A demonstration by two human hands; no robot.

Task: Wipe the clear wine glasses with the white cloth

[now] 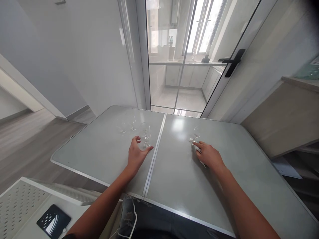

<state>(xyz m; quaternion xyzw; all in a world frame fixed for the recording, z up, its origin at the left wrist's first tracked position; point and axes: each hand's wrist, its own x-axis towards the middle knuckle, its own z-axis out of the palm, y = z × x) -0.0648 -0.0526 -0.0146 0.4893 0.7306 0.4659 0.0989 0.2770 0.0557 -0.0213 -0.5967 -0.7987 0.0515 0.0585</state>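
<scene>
On the left half of the grey table (pixel 99 156), my left hand (pixel 137 152) has its thumb and fingers spread around the lower part of a clear stemmed glass (pixel 146 136). Whether they touch the glass is hard to tell. Two more clear glasses, one (pixel 133 126) and another (pixel 122 129), stand behind and to the left. On the right half, my right hand (pixel 209 155) reaches its index finger to the foot of another clear glass (pixel 196 131). Its other fingers are curled over a small whitish piece (pixel 203 164), mostly hidden beneath the hand.
A metal seam (pixel 156 154) splits the tabletop. A glass door with a black handle (pixel 233 63) stands behind it. At lower left, a dark phone-like device (pixel 53 220) lies on a white perforated surface (pixel 17 202). A wooden shelf unit (pixel 286 113) is at right.
</scene>
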